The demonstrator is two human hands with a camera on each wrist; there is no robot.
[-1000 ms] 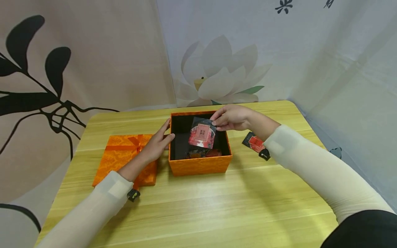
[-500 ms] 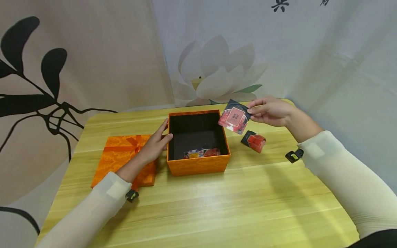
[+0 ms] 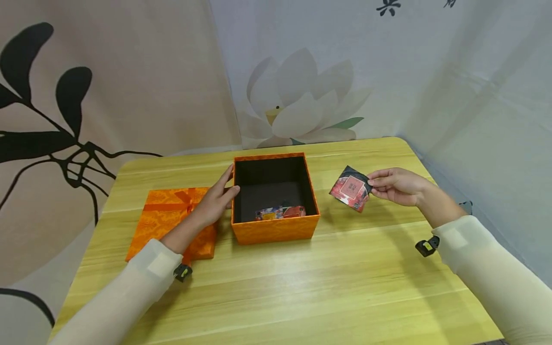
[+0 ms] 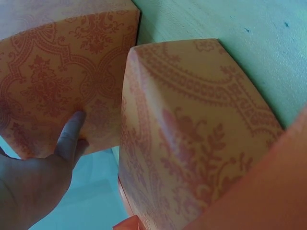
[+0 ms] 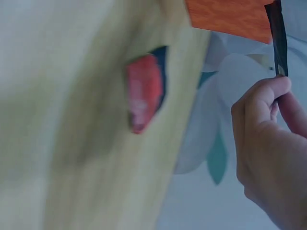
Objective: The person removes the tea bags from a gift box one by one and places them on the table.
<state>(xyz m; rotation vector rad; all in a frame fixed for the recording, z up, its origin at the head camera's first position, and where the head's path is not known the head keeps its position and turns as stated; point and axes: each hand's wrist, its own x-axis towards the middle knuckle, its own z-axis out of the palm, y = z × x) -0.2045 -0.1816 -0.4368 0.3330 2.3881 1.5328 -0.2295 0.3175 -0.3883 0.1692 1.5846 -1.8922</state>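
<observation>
Lower and farther right than half a second ago, a red-and-black packet (image 3: 351, 188) hangs above the table (image 3: 276, 297), right of the orange box (image 3: 272, 233), pinched between the thumb and fingers of the right hand (image 3: 398, 187). With only one dark corner gripped, the packet could pivot or slip if the pinch loosens. A second packet (image 5: 144, 93) lies on the tabletop below, seen from the right wrist but masked in the head view; releasing directly above it would likely leave the two overlapping or sliding. Fingers extended and thumb spread apart, the left hand (image 3: 215, 200) rests against the box's left side, where too firm a push might shift the box. More packets (image 3: 280, 212) sit inside; the ribboned lid (image 3: 161, 225) lies just left.
</observation>
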